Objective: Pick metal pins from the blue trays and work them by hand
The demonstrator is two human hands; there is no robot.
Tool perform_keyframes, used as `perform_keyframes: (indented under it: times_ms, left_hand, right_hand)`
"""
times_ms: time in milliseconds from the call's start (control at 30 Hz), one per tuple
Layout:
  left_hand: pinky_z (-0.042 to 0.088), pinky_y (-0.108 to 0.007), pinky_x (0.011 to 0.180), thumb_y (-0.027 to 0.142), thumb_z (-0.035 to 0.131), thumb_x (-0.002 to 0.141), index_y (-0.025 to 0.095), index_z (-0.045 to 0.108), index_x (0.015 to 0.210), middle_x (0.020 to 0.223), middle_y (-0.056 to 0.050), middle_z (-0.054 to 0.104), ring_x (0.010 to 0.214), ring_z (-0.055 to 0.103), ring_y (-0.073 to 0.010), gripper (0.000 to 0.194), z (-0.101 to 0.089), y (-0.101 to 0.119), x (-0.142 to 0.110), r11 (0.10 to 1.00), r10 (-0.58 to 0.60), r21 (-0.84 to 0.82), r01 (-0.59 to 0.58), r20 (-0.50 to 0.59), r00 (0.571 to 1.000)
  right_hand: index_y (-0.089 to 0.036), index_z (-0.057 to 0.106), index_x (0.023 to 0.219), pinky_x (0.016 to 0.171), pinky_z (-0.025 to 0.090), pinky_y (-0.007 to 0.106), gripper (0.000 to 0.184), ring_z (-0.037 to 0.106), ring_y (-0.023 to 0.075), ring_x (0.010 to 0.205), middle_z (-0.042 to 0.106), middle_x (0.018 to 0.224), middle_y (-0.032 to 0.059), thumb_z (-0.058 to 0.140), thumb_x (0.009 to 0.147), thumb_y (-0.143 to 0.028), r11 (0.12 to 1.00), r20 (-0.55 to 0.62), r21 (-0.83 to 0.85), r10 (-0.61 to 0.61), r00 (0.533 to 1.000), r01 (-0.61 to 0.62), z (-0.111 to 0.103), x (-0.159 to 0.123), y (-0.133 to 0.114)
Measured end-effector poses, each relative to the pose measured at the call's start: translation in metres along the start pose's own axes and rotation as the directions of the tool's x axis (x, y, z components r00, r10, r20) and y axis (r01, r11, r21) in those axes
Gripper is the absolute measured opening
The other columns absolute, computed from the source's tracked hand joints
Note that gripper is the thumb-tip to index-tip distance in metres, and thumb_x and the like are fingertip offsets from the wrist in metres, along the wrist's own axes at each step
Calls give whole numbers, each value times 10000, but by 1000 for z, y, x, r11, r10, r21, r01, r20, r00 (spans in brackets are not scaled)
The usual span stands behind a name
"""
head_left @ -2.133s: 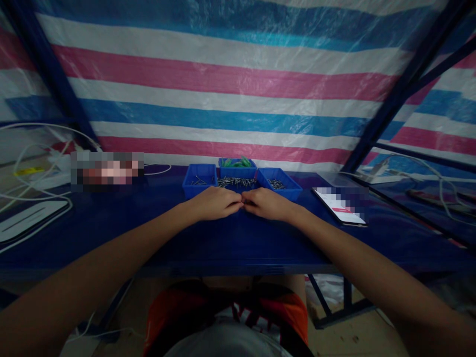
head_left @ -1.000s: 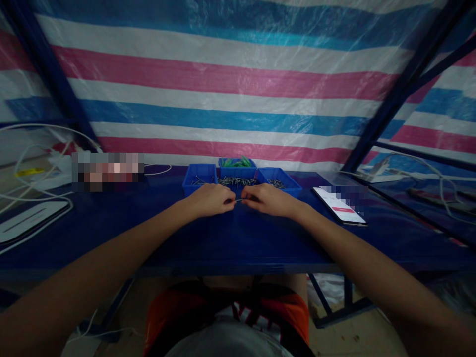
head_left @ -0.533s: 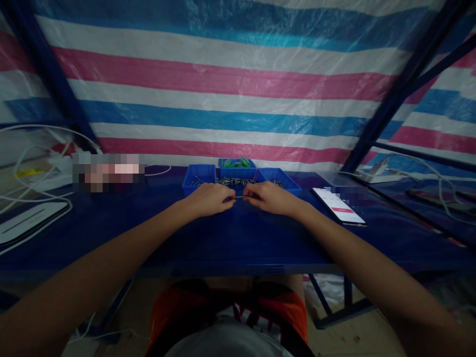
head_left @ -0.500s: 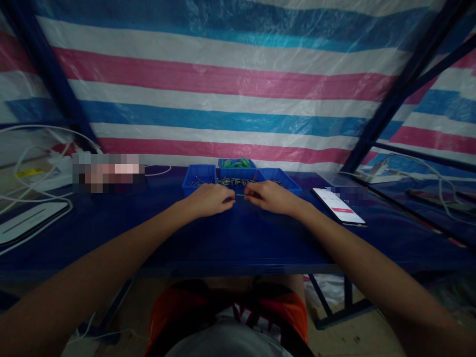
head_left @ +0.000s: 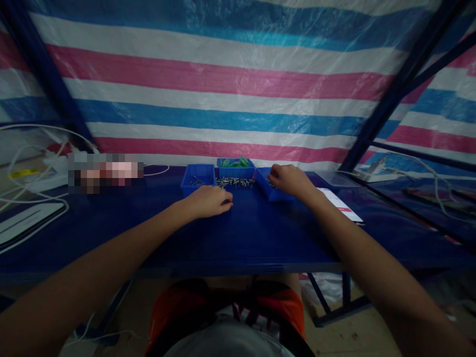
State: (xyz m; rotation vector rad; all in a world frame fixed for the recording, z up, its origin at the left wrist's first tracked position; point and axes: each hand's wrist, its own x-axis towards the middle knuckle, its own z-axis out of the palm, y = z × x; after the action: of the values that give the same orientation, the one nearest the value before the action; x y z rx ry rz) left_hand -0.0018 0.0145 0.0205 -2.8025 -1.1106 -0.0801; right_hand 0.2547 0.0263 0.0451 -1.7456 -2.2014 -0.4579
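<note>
My left hand [head_left: 209, 201] rests on the blue table [head_left: 241, 233] with its fingers curled together; what it pinches, if anything, is too small to see. My right hand [head_left: 290, 179] hovers over the right blue bin [head_left: 268, 190], fingers bent down into it among small metal parts. A pile of small metal pins [head_left: 235, 182] lies between the bins. The left blue bin [head_left: 197, 179] holds a few pins, and the back bin [head_left: 235, 166] holds green pieces.
A phone [head_left: 344, 206] with a lit screen lies right of my right arm. White cables [head_left: 26, 171] and a flat white device [head_left: 28, 223] sit at the left. A striped tarp hangs behind the table. Blue frame bars slant at both sides.
My right hand has left the spot next to my left hand and moved back and right to the right bin. The thin pin held between both hands is no longer visible. Left hand stayed.
</note>
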Motion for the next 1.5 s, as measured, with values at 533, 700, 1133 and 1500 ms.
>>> perform_keyframes:
  times_ms: [533,700,1133,1500]
  left_hand:
    - [395,-252,608,317,426,860,215,632,935,891,-44,671,775,610,-176,242,-3,1,-2,1000,17,-17,-17,17,1000]
    - [386,-249,599,316,426,862,211,633,930,887,-45,669,767,606,-172,241,-2,1,-1,999,28,-18,-28,21,999]
    - [398,-253,609,334,438,853,220,634,895,872,-30,668,764,607,-174,230,1,1,0,1000,0,-25,-1,-23,1000]
    - [388,-249,591,378,421,864,216,630,947,799,-21,662,707,606,-157,277,-4,5,0,990,-95,-117,79,-138,986]
  right_hand:
    - [-181,626,945,609,392,280,223,620,223,780,676,867,99,477,829,-301,1000,97,-27,7,995,-5,11,2,6]
    - [-179,626,966,627,410,298,235,621,234,778,673,881,110,472,825,-287,999,90,-35,45,995,-42,13,2,6]
    - [-135,609,948,678,405,321,204,606,231,782,666,852,125,471,835,-234,974,-2,222,-45,999,44,1,1,-3]
    - [-172,574,888,629,425,236,148,573,110,671,629,748,-2,510,857,-302,643,-8,723,-355,935,251,8,-18,-54]
